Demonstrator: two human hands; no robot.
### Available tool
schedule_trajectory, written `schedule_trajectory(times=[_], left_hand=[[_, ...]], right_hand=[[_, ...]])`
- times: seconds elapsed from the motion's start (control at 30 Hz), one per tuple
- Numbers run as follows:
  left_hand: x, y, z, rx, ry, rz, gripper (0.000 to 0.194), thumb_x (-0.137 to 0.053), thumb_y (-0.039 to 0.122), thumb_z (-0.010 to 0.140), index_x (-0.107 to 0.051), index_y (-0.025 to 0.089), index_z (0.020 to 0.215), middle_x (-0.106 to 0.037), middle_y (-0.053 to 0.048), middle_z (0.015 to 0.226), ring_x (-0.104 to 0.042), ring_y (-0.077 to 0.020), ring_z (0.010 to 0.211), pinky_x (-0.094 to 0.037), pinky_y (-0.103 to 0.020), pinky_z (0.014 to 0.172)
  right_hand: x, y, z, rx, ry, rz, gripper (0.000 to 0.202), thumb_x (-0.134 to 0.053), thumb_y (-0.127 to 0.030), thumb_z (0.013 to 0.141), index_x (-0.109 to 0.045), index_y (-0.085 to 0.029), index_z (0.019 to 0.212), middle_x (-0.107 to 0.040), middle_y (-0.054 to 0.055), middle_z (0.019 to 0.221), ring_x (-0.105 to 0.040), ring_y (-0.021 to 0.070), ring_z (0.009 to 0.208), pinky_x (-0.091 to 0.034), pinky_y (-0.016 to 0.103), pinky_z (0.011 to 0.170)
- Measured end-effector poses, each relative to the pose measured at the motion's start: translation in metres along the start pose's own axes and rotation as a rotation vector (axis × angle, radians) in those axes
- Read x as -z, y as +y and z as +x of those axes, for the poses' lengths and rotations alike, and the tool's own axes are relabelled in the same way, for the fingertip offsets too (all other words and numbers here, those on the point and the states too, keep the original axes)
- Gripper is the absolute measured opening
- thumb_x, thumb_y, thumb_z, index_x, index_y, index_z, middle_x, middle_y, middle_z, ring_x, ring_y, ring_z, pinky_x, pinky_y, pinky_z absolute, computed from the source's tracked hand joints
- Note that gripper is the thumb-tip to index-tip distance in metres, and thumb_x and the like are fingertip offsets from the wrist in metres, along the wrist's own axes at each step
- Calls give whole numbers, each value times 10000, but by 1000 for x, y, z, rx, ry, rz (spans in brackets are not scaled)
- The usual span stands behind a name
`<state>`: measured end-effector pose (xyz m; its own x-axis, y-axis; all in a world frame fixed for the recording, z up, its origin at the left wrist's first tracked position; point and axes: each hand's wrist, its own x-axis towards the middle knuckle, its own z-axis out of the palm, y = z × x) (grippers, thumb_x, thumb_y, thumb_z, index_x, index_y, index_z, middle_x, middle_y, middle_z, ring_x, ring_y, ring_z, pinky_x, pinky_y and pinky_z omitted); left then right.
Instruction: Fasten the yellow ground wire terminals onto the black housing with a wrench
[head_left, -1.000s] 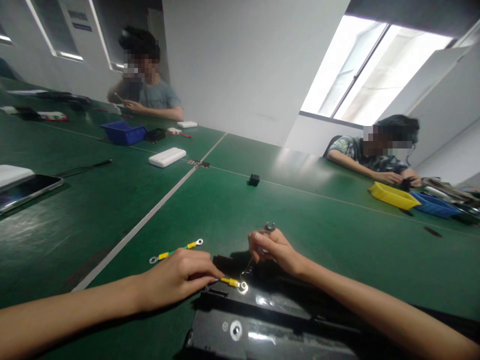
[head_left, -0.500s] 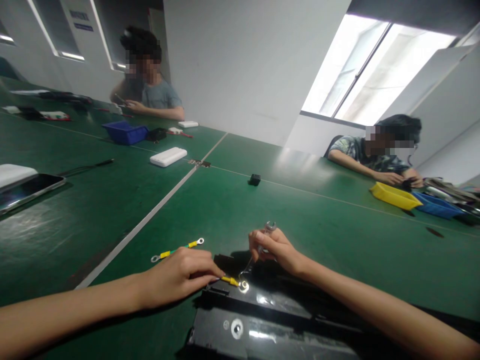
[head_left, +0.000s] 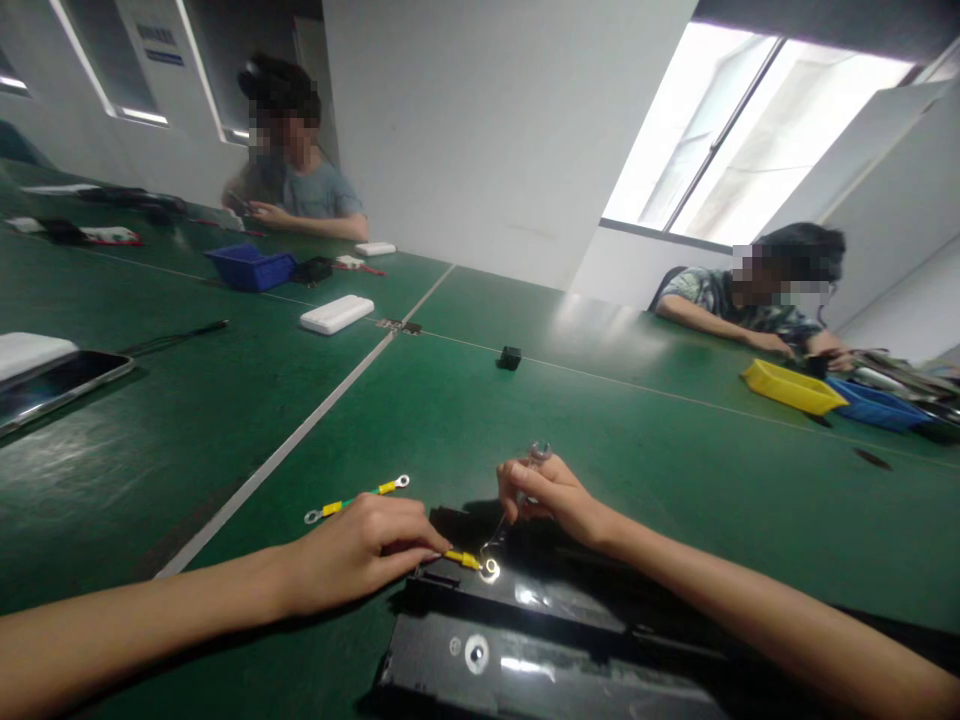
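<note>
From where I stand, almost nothing has changed in the last moment: both hands keep nearly the same place over the black unit. The left hand has its fingers closed narrowly on a ring-ended cable, just behind the yellow sleeve. The ring end of this cable lies at a round metal contact on the far part of the unit, toward its left end. The right hand holds a wrench in curled fingers, open end upward. Its lower end is just beside the contact (whether it touches, I cannot tell). So I judge that the cable position is steady, and the wrench has not visibly turned. A second cable rests on the green counter, beyond the left hand.
</note>
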<state>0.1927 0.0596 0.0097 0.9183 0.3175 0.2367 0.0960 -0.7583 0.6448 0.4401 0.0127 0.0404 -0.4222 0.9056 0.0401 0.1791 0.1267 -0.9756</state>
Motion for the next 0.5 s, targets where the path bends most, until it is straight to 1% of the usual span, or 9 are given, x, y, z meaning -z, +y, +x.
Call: schedule_trajectory(times=[0.5], left_hand=[[1,2,1,15,-3,-10,211,-514,132,911,-644,219,1052,-658,-14,864,-611,-127,776,-415,-201,673]], right_hand=[[0,-1,0,15,10,-27,538,-420,-542,884,-539,-122,570,-449,-2,534,-364,77,477,-250,198,420]])
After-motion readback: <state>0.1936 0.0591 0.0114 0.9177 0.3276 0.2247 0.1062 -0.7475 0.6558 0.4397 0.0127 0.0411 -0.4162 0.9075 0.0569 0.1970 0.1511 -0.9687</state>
